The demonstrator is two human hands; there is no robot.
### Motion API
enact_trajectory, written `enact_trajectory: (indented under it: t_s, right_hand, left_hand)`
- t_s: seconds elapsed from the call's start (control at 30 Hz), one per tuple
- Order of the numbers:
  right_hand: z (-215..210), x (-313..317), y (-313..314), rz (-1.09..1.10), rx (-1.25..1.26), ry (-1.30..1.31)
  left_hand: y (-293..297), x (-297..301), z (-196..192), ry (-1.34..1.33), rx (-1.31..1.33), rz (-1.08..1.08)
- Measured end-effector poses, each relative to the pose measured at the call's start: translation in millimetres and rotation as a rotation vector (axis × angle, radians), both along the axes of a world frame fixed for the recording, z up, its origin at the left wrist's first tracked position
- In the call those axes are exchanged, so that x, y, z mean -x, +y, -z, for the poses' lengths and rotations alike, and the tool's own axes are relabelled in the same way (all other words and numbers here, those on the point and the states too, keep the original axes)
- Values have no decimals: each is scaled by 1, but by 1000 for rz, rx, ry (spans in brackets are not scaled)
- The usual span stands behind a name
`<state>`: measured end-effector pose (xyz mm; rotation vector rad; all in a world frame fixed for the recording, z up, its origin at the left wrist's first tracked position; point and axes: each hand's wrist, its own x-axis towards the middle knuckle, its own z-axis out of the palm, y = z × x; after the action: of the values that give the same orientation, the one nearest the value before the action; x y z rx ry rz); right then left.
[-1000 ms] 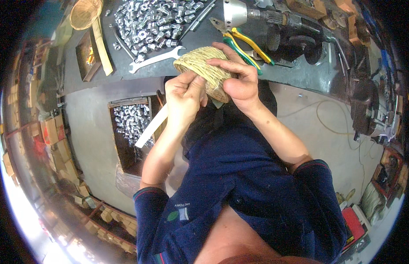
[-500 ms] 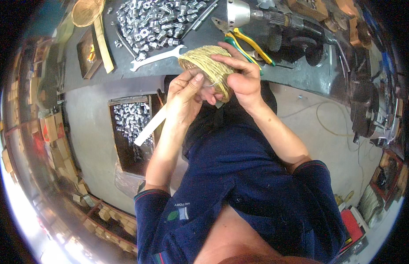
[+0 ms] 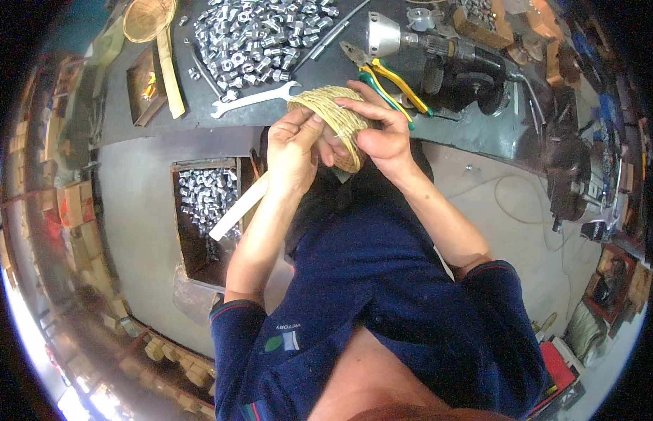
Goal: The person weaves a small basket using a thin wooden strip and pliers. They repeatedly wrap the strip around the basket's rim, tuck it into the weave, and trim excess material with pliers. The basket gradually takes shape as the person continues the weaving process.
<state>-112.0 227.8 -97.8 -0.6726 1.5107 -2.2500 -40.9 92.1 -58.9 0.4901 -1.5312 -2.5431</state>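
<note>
A small woven bamboo scoop (image 3: pixel 335 111), round-bowled, is held between my hands just off the bench's near edge. Its pale flat handle (image 3: pixel 240 205) passes behind my left wrist and sticks out toward the lower left. My left hand (image 3: pixel 292 151) pinches the bowl's left rim, thumb uppermost. Against the bowl's right side lies my right hand (image 3: pixel 384 137), its fingers curved over the weave and its thumb low; the bowl hides some fingertips. A thin pale strand shows on the bowl's outside.
Beyond my hands, the dark bench (image 3: pixel 193 130) bears a heap of metal nuts (image 3: pixel 252 42), an open-end wrench (image 3: pixel 252 99), pliers (image 3: pixel 393 84), a drill-like machine (image 3: pixel 445 52) and a second bamboo scoop (image 3: pixel 149 19). Lower left stands a box of nuts (image 3: pixel 208 200).
The scoop is turned slightly in my hands, and my right fingers sit a little differently on the weave. The bench things appear shifted slightly as the view moved.
</note>
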Motion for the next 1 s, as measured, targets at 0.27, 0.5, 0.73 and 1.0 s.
enact_trajectory:
  t_s: [0.27, 0.5, 0.73, 1.0]
  right_hand:
    - [1, 15, 0, -52, -98, 126]
    - [-5, 21, -3, -122, -169, 203]
    - [-52, 53, -12, -50, -1561, 636]
    - [-43, 59, -21, -5, -1342, 640]
  left_hand:
    - [2, -5, -10, 35, -24, -104]
    - [-5, -2, -10, 58, -66, -275]
    - [-32, -48, -54, 209, -141, -347]
    - [-45, -89, -81, 332, -131, -443]
